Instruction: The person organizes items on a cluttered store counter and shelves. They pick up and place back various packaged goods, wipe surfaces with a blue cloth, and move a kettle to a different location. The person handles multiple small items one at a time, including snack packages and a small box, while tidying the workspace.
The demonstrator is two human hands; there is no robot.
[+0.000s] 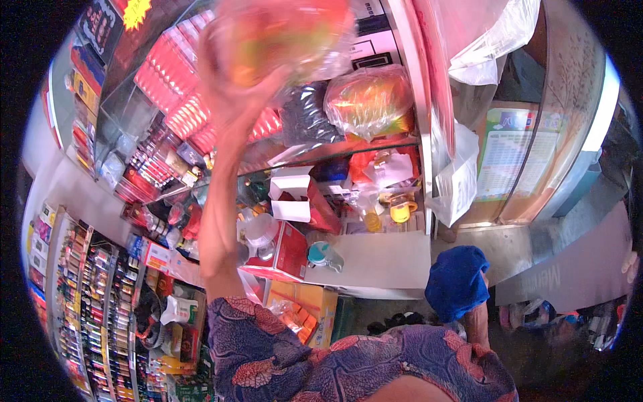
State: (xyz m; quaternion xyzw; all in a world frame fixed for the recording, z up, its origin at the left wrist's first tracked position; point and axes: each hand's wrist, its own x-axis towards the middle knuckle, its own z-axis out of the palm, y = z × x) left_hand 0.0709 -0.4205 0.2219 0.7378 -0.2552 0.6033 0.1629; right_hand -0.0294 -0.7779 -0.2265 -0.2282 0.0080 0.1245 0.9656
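Note:
My left hand [241,98] is raised over the shelf unit, shut on a blurred package [296,42] of red, orange and green in clear plastic film. A similar film-wrapped package [374,100] rests on the upper shelf, right of a black plastic-wrapped bundle [309,113]. At the lower right, my right hand [478,321] grips a bunched blue cloth [457,281], which hides most of the fingers. Below the shelf stand an open red and white box [294,196] and a closed red box [291,251]. A jar with a teal lid [321,255] is beside them.
Stacked pink-lit packs [171,70] fill the left of the shelving. White plastic bags [454,176] hang along its right edge. A yellow-capped container [400,211] stands in the lower compartment. A cardboard box [321,306] sits close to my body. Racks of small goods [95,301] line the left.

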